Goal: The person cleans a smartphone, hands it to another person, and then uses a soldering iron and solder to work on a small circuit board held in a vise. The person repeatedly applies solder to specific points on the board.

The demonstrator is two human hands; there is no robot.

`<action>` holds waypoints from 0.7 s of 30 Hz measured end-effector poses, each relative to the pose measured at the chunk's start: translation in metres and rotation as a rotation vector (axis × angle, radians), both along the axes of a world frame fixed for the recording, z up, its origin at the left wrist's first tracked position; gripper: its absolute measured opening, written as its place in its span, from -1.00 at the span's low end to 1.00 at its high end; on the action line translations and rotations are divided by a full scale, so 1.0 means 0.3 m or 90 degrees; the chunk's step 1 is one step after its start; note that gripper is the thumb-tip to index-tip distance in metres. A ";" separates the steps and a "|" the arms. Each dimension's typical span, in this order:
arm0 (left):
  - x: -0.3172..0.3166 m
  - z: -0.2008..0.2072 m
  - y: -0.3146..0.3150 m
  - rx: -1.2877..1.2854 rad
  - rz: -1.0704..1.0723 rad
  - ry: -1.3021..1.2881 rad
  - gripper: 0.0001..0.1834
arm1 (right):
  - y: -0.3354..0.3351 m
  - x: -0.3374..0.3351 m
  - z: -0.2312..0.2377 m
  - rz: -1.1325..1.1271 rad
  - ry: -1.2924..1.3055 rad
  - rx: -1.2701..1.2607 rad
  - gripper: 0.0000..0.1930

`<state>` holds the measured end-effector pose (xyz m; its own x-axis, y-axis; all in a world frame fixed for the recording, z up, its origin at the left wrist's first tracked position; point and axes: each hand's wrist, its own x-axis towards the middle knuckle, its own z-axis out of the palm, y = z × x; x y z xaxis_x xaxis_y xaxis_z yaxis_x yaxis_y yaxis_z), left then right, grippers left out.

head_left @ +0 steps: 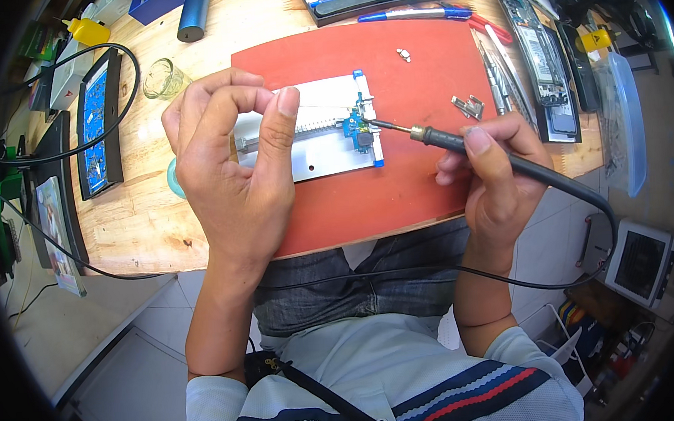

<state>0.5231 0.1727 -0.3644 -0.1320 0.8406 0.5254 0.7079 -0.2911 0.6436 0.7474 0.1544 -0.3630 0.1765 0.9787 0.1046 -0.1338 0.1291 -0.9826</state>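
Note:
My right hand [504, 173] grips a soldering iron [456, 141] like a pen, thumb on top. The iron's tip meets or nearly meets a small blue circuit board [358, 132]. That board sits clamped in a silver metal holder [326, 162] with a spring and blue end pieces. My left hand [237, 151] is over the holder's left side, thumb and forefinger pinched on a thin wire [319, 107] that runs toward the board. The hand covers part of the holder.
A red mat [421, 194] lies under the holder, with small metal parts [468, 107] on it. At right are tweezers [508, 76] and an opened phone [536, 52]. A glass jar [164, 79] stands at left. The iron's black cord [503, 279] loops across my lap.

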 end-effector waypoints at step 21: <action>-0.088 0.050 -0.003 0.081 0.057 0.014 -0.83 | -0.010 0.015 -0.012 -0.046 0.013 -0.015 -0.90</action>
